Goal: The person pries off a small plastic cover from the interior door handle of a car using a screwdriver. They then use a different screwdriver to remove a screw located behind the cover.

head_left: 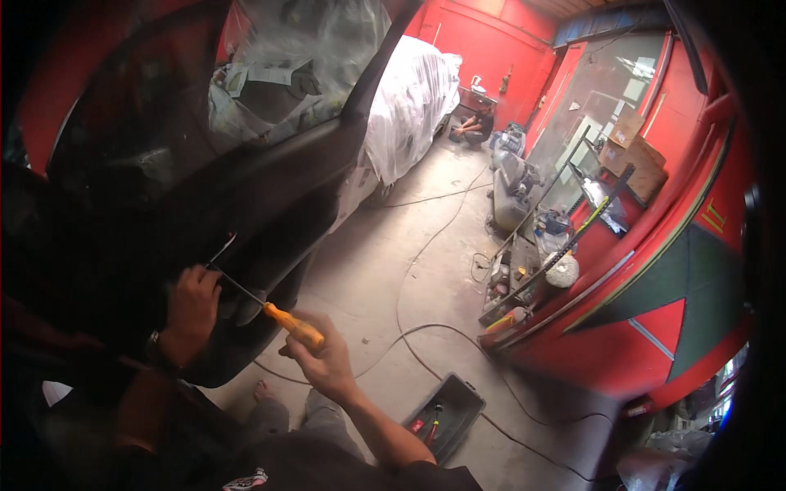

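My right hand grips the orange handle of a screwdriver. Its thin metal shaft slants up and left to the dark car door. Close to the shaft's far end is my left hand, its fingers bent and pressed together against the door; whatever they hold is hidden. A pale curved edge shows on the door just beyond those fingers. Deep shadow hides most of the panel around them. Through the door's window opening I see crumpled clear plastic sheeting.
A grey tray with a few tools sits on the floor by my right forearm. Hoses or cables snake across the concrete. A plastic-covered car, a crouching person, a compressor and a cluttered metal rack stand farther off.
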A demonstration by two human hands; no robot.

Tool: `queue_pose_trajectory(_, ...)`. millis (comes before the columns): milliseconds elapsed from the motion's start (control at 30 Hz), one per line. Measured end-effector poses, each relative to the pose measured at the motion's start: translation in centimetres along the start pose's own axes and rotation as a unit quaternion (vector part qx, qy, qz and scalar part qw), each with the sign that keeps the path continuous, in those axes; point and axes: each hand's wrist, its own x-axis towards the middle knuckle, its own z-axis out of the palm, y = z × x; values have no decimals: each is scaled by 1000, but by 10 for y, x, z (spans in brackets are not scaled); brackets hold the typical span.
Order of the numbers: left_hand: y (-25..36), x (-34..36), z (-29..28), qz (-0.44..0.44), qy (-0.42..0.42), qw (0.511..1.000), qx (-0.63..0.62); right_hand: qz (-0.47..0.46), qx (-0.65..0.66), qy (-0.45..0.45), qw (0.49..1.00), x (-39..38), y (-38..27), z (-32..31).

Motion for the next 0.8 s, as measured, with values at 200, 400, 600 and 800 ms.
queue_pose_trajectory(200,-25,41,-6,164,-76,954,241,-20,-27,-5,999,9,4,4)
queue_pose_trajectory(400,-42,57,-8,227,-148,907,322,-180,-171,15,969,4,1,9)
queue_pose_trajectory(600,-48,62,3,273,-141,875,375,-177,-233,1,956,0,1,5)
queue_pose_trajectory(800,-45,69,10,257,-140,888,355,-175,-216,-5,961,-2,12,-1)
